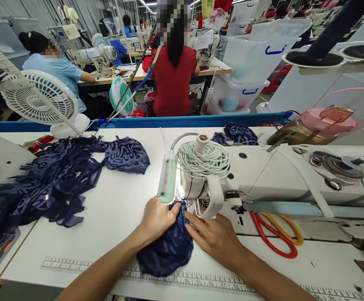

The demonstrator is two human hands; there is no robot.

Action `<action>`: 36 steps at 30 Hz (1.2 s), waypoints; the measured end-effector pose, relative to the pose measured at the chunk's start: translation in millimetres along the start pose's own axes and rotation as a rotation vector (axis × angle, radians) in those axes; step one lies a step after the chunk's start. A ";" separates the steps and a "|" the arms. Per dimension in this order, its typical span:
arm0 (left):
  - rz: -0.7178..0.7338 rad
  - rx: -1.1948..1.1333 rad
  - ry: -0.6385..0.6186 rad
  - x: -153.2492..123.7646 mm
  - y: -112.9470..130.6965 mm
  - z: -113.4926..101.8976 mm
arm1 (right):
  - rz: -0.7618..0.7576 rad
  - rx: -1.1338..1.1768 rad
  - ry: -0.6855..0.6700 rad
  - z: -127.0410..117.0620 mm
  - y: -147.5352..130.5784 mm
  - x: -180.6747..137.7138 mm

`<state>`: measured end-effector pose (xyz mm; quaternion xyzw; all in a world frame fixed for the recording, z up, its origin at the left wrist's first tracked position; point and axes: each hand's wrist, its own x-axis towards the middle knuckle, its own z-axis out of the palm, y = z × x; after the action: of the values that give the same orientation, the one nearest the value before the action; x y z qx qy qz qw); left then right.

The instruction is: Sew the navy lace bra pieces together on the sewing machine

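A navy patterned lace piece lies under the needle end of a white sewing machine. My left hand pinches its upper left edge, thumb on top of the cloth. Against the right edge rests my right hand, its fingers stretched out flat on the fabric and partly hidden behind the machine head. A small pale green lamp hangs right above my left hand. The needle itself is hard to make out.
Navy lace strips and a lace cup lie left. Red-handled scissors sit right of the machine. A coil of pale cord tops it. A fan, a pink-lidded bottle and seated co-workers are beyond.
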<state>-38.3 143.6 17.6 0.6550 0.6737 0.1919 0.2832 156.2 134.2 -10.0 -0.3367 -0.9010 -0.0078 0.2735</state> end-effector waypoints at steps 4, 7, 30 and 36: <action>-0.017 -0.017 -0.010 3.9 -1.5 -0.1 | 0.001 -0.027 -0.011 2.1 -0.6 2.3; -0.023 -0.053 0.008 8.2 -5.4 1.4 | 0.000 -0.043 -0.009 3.4 -0.6 4.7; 0.012 -0.191 0.031 20.6 -27.7 8.5 | 0.047 -0.060 -0.047 -2.1 -2.5 11.0; -0.006 -0.233 0.065 19.7 -20.1 5.0 | 0.040 -0.099 -0.003 6.1 -2.8 8.0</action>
<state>-50.3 161.1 -1.5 0.6089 0.6577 0.2893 0.3361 146.5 138.1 -10.7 -0.3678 -0.8930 -0.0466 0.2552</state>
